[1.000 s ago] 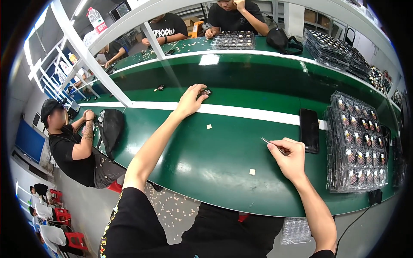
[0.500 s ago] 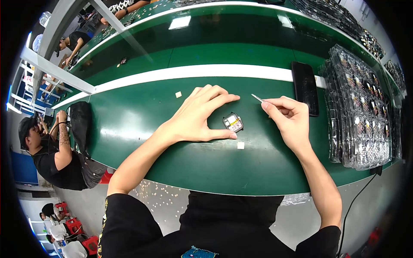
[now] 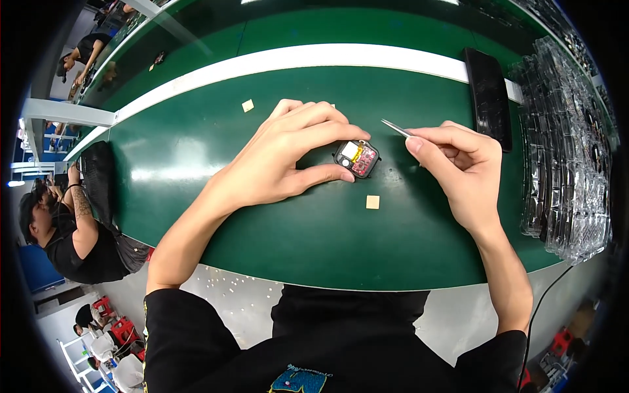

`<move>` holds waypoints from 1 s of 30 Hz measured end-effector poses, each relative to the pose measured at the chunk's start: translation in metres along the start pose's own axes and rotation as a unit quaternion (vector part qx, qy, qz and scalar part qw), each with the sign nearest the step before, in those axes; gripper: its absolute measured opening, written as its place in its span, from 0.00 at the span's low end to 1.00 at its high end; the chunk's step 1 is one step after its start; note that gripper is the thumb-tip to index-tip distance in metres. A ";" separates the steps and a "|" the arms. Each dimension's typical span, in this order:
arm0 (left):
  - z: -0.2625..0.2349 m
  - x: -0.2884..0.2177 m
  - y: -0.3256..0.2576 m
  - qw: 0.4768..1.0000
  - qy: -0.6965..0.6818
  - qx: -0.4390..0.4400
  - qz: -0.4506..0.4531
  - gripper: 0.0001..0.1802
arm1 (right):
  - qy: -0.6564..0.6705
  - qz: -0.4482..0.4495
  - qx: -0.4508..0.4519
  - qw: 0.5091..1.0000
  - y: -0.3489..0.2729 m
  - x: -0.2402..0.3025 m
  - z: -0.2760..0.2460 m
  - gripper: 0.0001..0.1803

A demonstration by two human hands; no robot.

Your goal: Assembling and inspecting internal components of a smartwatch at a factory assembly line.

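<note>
An opened smartwatch case (image 3: pixel 358 159), black and squarish, lies on the green table with its inside facing up. A white block, a yellow strip and reddish circuitry show in it. My left hand (image 3: pixel 278 152) holds the case at its edges, index finger at the far side and thumb at the near side. My right hand (image 3: pixel 466 160) pinches metal tweezers (image 3: pixel 396 128), whose tips point left, up off the table and apart from the case. A small cream square piece (image 3: pixel 373 202) lies just nearer to me than the case.
Another cream square (image 3: pixel 247 105) lies at the far left. A black phone-like slab (image 3: pixel 490 98) rests on the white rail (image 3: pixel 295 59). Stacked clear plastic trays (image 3: pixel 563 157) stand at the right. At the left, a person (image 3: pixel 72 223) sits beside a black bag (image 3: pixel 98 177).
My left thumb and index finger have closed onto the watch case, which has turned a little. The right hand still holds the tweezers. The view has shifted.
</note>
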State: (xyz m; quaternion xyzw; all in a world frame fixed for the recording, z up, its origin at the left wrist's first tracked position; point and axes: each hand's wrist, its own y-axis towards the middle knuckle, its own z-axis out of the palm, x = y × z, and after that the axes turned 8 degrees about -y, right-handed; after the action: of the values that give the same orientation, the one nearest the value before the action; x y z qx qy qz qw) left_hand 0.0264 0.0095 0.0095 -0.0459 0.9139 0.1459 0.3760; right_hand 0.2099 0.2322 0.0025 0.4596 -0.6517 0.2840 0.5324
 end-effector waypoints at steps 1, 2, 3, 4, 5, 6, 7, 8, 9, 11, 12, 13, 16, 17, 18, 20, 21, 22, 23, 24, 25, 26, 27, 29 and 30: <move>0.002 -0.001 -0.001 1.000 -0.017 0.004 -0.023 0.30 | 0.017 0.004 0.011 1.000 -0.001 0.002 0.001 0.08; 0.003 0.000 0.000 0.999 -0.023 0.006 -0.027 0.30 | 0.016 0.011 0.013 1.000 -0.001 0.003 0.001 0.08; 0.002 0.002 -0.001 0.999 -0.014 0.013 -0.026 0.31 | 0.020 0.007 0.025 0.999 -0.001 0.003 0.002 0.08; 0.001 0.004 -0.001 0.999 -0.005 0.020 -0.024 0.31 | 0.024 0.004 0.038 0.999 -0.001 0.002 0.003 0.08; 0.000 0.007 -0.001 1.000 0.004 0.023 -0.006 0.32 | 0.005 -0.010 0.034 0.999 -0.001 0.000 0.005 0.07; 0.001 0.008 0.002 1.000 -0.013 0.014 0.003 0.32 | 0.000 0.002 0.035 0.999 0.000 0.002 0.004 0.07; 0.000 0.007 0.002 1.000 -0.011 0.015 0.000 0.32 | -0.067 -0.029 0.047 0.996 0.001 0.007 0.002 0.06; -0.001 0.008 0.002 1.000 -0.008 0.016 -0.002 0.33 | -0.133 -0.060 0.060 0.988 0.001 0.007 0.003 0.05; -0.001 0.010 0.002 1.000 -0.001 0.012 0.007 0.34 | -0.145 -0.070 0.049 0.986 0.000 0.005 0.007 0.06; 0.000 0.010 0.003 1.000 -0.002 0.013 -0.001 0.34 | -0.164 -0.085 0.056 0.981 0.001 0.004 0.009 0.06; -0.001 0.011 0.003 1.000 0.000 0.015 -0.002 0.35 | -0.180 -0.110 0.059 0.976 0.002 0.003 0.010 0.06; -0.001 0.012 0.003 1.000 -0.003 0.016 -0.005 0.35 | -0.179 -0.107 0.061 0.976 0.002 0.003 0.011 0.06; 0.000 0.012 0.004 1.000 0.009 0.017 0.005 0.35 | -0.195 -0.129 0.060 0.970 0.001 0.001 0.013 0.07; 0.000 0.011 0.003 1.000 0.009 0.018 0.000 0.35 | -0.195 -0.129 0.055 0.971 0.002 0.000 0.013 0.06; 0.000 0.011 0.003 1.000 0.009 0.018 -0.005 0.35 | -0.195 -0.129 0.051 0.971 0.001 0.000 0.014 0.06; 0.000 0.011 0.003 1.000 0.006 0.017 -0.005 0.35 | -0.195 -0.125 0.048 0.972 0.002 0.001 0.015 0.06; 0.001 0.011 0.004 1.000 0.003 0.015 -0.003 0.35 | -0.197 -0.121 0.044 0.972 0.001 0.002 0.015 0.06; 0.001 0.011 0.004 1.000 0.002 0.016 -0.002 0.35 | -0.197 -0.120 0.043 0.972 0.001 0.002 0.014 0.06; 0.001 0.010 0.003 1.000 0.002 0.017 -0.005 0.35 | -0.200 -0.118 0.047 0.971 0.000 0.002 0.013 0.06; 0.001 0.011 0.004 1.000 0.002 0.020 -0.008 0.36 | -0.203 -0.117 0.050 0.971 0.000 0.002 0.013 0.06; 0.001 0.009 0.004 1.000 0.004 0.022 -0.006 0.36 | -0.202 -0.118 0.048 0.971 0.000 0.001 0.012 0.06; 0.002 0.007 0.005 1.000 -0.003 0.013 -0.022 0.35 | -0.198 -0.125 0.044 0.971 0.000 0.000 0.011 0.07; 0.002 0.005 0.005 0.999 -0.012 0.004 -0.038 0.34 | -0.195 -0.131 0.041 0.971 0.000 0.000 0.010 0.08; 0.004 0.004 0.004 0.998 -0.033 -0.006 -0.058 0.33 | -0.204 -0.148 0.032 0.967 -0.001 -0.002 0.010 0.09; 0.004 0.004 0.004 0.995 -0.055 -0.018 -0.081 0.32 | -0.212 -0.166 0.026 0.963 -0.001 -0.002 0.010 0.10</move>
State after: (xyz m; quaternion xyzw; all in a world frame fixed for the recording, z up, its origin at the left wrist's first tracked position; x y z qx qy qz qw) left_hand 0.0253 0.0141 0.0046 -0.1181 0.8823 0.1340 0.4356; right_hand 0.2066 0.2239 -0.0025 0.6244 -0.6568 0.1045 0.4097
